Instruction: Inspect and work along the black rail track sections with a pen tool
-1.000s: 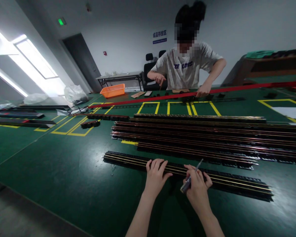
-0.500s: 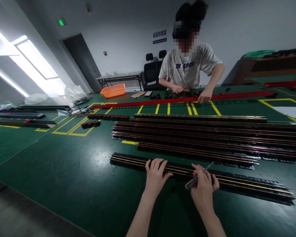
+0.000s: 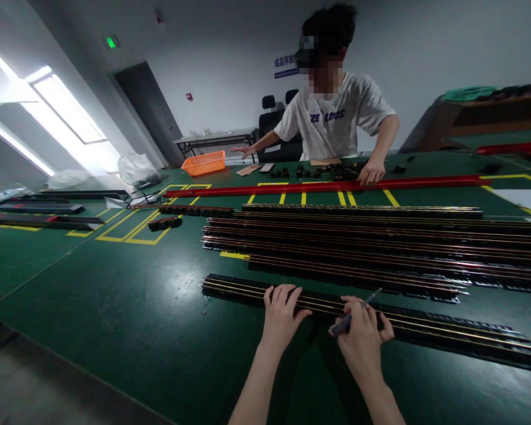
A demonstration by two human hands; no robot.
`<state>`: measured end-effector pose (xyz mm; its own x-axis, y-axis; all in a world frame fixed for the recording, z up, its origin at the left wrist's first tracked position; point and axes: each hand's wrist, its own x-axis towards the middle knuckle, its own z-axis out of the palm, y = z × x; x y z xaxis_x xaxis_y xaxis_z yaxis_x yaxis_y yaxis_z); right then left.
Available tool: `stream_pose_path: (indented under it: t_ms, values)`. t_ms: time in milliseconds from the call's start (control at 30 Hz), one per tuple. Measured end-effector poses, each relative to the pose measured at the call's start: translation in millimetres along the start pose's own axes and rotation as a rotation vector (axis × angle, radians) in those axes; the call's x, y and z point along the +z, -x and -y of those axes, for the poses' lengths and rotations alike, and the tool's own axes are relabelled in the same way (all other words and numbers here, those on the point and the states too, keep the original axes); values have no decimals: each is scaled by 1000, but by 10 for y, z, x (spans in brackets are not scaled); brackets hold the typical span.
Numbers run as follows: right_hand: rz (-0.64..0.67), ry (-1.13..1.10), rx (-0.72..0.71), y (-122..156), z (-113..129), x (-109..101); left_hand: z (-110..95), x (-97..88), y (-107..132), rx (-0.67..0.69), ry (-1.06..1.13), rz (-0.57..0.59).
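Note:
A long black strip with gold-coloured rails [image 3: 446, 333] lies across the green table [image 3: 128, 301] right in front of me. My left hand [image 3: 281, 313] rests on top of it, fingers stretched flat over the rails. A little to the right, my right hand [image 3: 363, 333] also lies on the strip and is closed round a thin screwdriver-like tool [image 3: 351, 319], whose tip points up and right.
Behind my strip lies a stack of several similar long rails [image 3: 358, 239]. Across the table a person in a white T-shirt [image 3: 336, 121] holds a long red strip [image 3: 327, 187], one arm reaching toward an orange bin [image 3: 202, 162]. Yellow tape boxes mark the table surface.
The strip under my hands has slid to the right. My right hand has shifted slightly right with the tool. The person opposite laid the red strip down and reached one arm left.

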<state>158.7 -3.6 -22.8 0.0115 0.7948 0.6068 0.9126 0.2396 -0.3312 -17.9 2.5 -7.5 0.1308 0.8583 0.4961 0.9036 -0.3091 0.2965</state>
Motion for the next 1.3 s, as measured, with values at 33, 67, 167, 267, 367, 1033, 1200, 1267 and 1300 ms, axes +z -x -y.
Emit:
stream_pose_path:
  t_ms: [33, 67, 167, 267, 367, 1033, 1200, 1267, 1300]
  values:
    - [-15, 16, 2, 6, -21, 3, 1, -1, 1, 0, -2, -3]
    - [-21, 31, 12, 11, -42, 2, 2, -1, 2, -2, -5, -6]
    - [-38, 60, 46, 23, -97, -15, 1, -2, -1, 0, -12, -9]
    - [-36, 31, -6, 24, -109, -34, -1, -1, -7, 4, -6, -1]
    - [0, -31, -96, 3, -48, -44, -3, 1, -10, 0, -1, -1]
    - [-90, 57, 148, -58, 64, -125, -8, -22, 5, -6, 1, 20]
    - [-64, 7, 34, -23, -11, -91, -3, -11, 3, -9, 10, 25]
    - [-25, -43, -37, -20, 10, -76, -2, -10, 2, -9, 22, 27]
    - [-10, -60, -46, -21, 28, -72, -2, -10, 1, -10, 29, 27]
